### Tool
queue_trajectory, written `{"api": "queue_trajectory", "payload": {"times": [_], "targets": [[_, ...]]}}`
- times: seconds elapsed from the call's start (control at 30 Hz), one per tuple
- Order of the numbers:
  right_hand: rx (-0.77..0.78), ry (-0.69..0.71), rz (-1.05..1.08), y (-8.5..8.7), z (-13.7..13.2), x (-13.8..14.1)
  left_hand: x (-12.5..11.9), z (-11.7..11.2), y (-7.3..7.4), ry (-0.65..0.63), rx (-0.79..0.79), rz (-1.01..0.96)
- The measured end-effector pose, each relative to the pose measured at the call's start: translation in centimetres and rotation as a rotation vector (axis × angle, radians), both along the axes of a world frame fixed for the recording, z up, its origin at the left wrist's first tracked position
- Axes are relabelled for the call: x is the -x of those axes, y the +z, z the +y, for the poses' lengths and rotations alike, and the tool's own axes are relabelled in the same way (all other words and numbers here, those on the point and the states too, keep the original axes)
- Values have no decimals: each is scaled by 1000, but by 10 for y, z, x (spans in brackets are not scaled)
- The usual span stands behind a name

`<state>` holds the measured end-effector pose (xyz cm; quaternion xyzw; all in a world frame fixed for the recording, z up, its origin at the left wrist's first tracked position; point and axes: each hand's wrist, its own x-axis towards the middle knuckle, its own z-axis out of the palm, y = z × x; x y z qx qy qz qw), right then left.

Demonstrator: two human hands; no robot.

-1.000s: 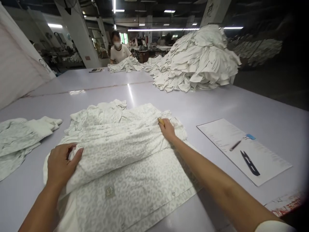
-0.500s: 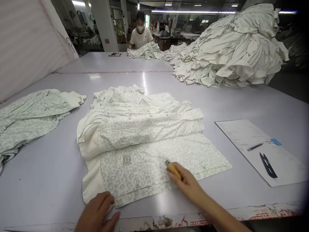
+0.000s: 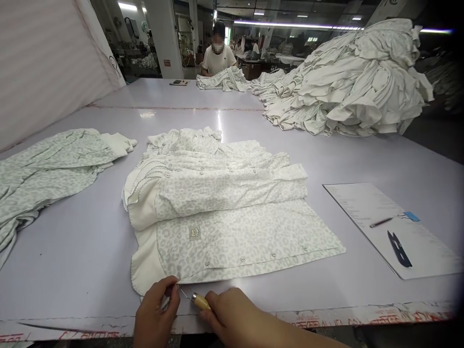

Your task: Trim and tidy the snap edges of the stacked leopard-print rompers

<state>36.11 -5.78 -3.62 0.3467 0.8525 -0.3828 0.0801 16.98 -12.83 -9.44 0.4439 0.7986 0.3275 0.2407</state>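
A pale leopard-print garment (image 3: 250, 232) lies in front of me, with a row of buttons near its front edge and a small patch (image 3: 195, 233). My left hand (image 3: 156, 309) is closed, pinching the garment's near left corner between thumb and fingers. My right hand (image 3: 235, 311) grips the yellow handle of an awl (image 3: 200, 300) with a metal collar. Its thin tip points left, close to my left fingertips; whether it touches the cloth I cannot tell. More folded layers with buttons (image 3: 217, 191) lie just behind.
Another printed garment (image 3: 61, 164) lies at left. On the right, a sheet-covered board (image 3: 366, 212) bears thread snips (image 3: 399, 249), a pen (image 3: 380, 222) and a blue binder clip (image 3: 411, 216). A big garment heap (image 3: 348, 82) stands at back right. A co-worker (image 3: 218, 55) handles cloth across the table.
My right hand has brought the awl left and nearer, off the middle of the garment to its near left corner. My left hand now pinches that corner, lifted slightly.
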Motion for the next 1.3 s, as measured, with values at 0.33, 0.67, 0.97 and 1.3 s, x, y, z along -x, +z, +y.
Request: {"api": "queue_trajectory", "payload": {"times": [0.33, 0.67, 0.97, 1.3], "targets": [[-91, 60, -78, 6, -1, 17, 2, -1, 0, 71, 80, -157], [-91, 77, -60, 6, 0, 19, -14, -5, 11, 92, -55, -113], [9, 13, 80, -11, 5, 39, -12, -17, -11, -48, -197, 115], [34, 224, -100, 7, 23, 53, -1, -26, -27, -158, -325, 495]]}}
